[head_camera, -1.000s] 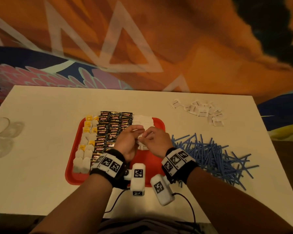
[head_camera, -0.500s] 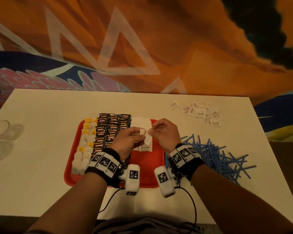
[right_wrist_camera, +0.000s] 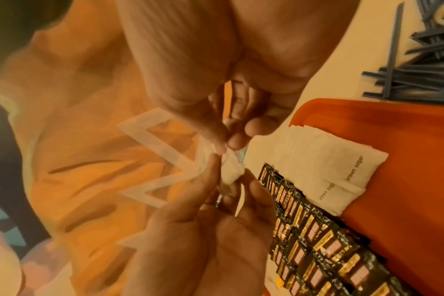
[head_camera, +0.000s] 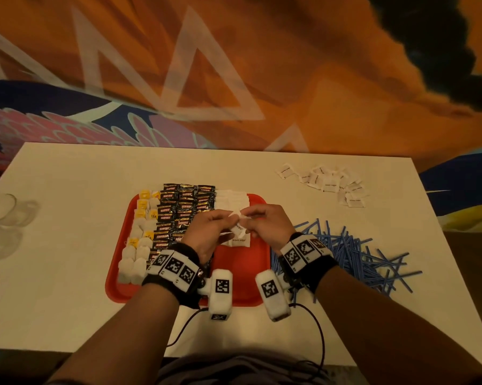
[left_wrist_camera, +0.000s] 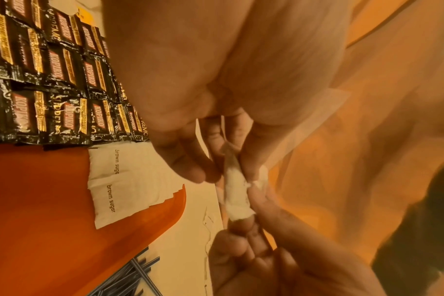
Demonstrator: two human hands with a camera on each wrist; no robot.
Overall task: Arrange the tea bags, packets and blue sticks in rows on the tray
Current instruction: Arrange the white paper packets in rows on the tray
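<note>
Both hands, left hand (head_camera: 206,232) and right hand (head_camera: 267,223), pinch one brown sugar packet (left_wrist_camera: 237,192) over the red tray (head_camera: 242,273). Beside the grip, tea bags (head_camera: 139,240) and Kopiko sachets (head_camera: 184,207) sit in rows (blue sticks (head_camera: 353,254) and loose packets (head_camera: 331,184) remain off-tray).

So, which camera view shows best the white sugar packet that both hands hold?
The left wrist view. The white packet shows there large and near, pinched between fingertips of the left hand and the right hand. The right wrist view shows it crumpled and partly hidden by fingers. The head view shows only small white corners between the hands.
</note>
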